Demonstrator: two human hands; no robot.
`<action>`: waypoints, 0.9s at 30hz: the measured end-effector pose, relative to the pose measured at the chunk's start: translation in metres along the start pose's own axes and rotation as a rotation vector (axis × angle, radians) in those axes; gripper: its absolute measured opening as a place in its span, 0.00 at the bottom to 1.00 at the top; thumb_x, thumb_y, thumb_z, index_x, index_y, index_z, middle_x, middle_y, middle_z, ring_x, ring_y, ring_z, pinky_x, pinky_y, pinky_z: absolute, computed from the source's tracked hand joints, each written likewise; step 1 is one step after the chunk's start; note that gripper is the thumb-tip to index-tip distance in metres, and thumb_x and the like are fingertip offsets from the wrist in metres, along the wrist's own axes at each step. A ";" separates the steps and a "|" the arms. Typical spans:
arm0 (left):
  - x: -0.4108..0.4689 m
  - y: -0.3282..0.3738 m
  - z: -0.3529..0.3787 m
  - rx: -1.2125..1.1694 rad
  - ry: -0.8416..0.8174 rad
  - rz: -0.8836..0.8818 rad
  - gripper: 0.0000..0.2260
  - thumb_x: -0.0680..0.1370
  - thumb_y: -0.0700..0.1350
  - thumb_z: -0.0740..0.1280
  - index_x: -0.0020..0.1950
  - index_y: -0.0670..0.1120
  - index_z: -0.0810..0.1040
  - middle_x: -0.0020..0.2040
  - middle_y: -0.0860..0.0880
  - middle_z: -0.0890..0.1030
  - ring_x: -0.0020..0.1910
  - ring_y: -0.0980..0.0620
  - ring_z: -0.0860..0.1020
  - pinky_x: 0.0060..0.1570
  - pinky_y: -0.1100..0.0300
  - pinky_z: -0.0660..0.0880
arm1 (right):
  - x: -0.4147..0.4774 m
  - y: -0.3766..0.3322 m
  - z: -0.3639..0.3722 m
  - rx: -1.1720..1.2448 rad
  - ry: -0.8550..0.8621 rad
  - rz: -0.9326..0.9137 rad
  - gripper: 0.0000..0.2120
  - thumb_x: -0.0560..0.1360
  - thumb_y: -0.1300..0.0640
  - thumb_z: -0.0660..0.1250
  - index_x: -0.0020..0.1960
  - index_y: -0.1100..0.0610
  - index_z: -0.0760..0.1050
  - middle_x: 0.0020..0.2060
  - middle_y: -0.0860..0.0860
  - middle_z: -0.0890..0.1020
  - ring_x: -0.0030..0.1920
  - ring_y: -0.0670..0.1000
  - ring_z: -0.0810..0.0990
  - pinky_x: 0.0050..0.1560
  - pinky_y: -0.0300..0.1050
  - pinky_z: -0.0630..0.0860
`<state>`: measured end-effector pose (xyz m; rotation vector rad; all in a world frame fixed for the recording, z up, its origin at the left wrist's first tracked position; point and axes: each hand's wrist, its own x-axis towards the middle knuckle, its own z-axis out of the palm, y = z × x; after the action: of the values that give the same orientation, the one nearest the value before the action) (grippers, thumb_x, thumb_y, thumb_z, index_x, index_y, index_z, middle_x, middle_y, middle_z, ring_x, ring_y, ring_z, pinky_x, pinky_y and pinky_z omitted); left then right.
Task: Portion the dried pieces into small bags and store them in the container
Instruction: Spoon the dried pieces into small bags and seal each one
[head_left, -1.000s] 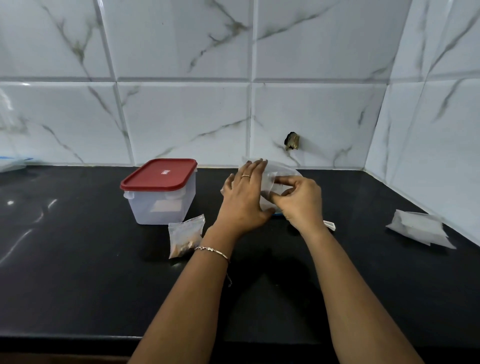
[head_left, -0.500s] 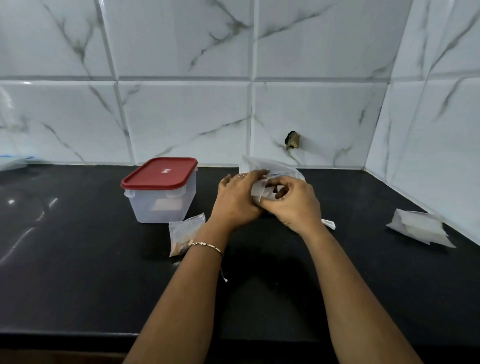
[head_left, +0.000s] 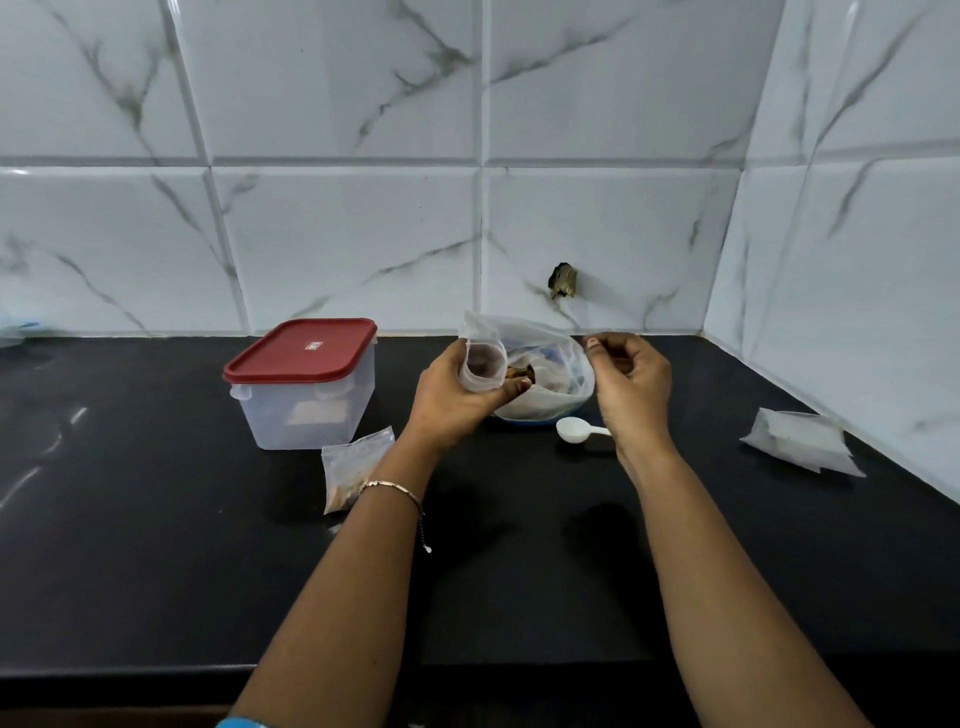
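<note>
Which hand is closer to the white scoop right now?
Right. The right hand hovers just above and beside the white scoop, its wrist over the handle end. The left hand is further off to the scoop's left, holding a small bag open.

The container's (head_left: 306, 400) contents blur behind frosted walls; the filled bag (head_left: 353, 467) is partly hidden.

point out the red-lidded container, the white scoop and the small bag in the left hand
clear plastic container with red lid (head_left: 304, 349), head view, middle of lid.
white plastic measuring scoop (head_left: 571, 429), head view, on the bowl.
small clear plastic bag (head_left: 485, 364), head view, open mouth, held by left hand (head_left: 452, 397).
</note>
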<state>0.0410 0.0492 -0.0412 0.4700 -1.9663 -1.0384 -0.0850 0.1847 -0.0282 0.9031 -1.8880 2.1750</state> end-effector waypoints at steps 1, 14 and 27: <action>0.000 -0.002 0.000 0.002 -0.004 -0.006 0.23 0.65 0.52 0.80 0.55 0.46 0.78 0.49 0.51 0.82 0.50 0.55 0.80 0.52 0.63 0.76 | 0.003 0.006 -0.008 -0.065 -0.002 0.022 0.05 0.76 0.57 0.69 0.42 0.49 0.79 0.38 0.45 0.82 0.40 0.43 0.80 0.44 0.40 0.75; -0.005 -0.007 -0.005 0.057 0.041 -0.146 0.19 0.68 0.50 0.79 0.53 0.47 0.77 0.50 0.50 0.82 0.51 0.51 0.81 0.57 0.53 0.77 | 0.000 0.031 -0.055 -1.055 -0.466 0.145 0.06 0.74 0.45 0.69 0.48 0.46 0.80 0.47 0.46 0.82 0.59 0.53 0.74 0.60 0.53 0.62; 0.015 -0.017 -0.003 0.103 0.116 -0.293 0.30 0.66 0.56 0.77 0.64 0.45 0.75 0.62 0.45 0.77 0.59 0.46 0.77 0.62 0.47 0.75 | 0.034 -0.008 -0.054 -0.368 -0.684 0.176 0.11 0.82 0.56 0.59 0.54 0.52 0.81 0.32 0.47 0.70 0.32 0.44 0.65 0.35 0.38 0.63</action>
<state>0.0338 0.0279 -0.0466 0.8766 -1.8896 -1.0653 -0.1279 0.2270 -0.0064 1.5786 -2.6305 1.6025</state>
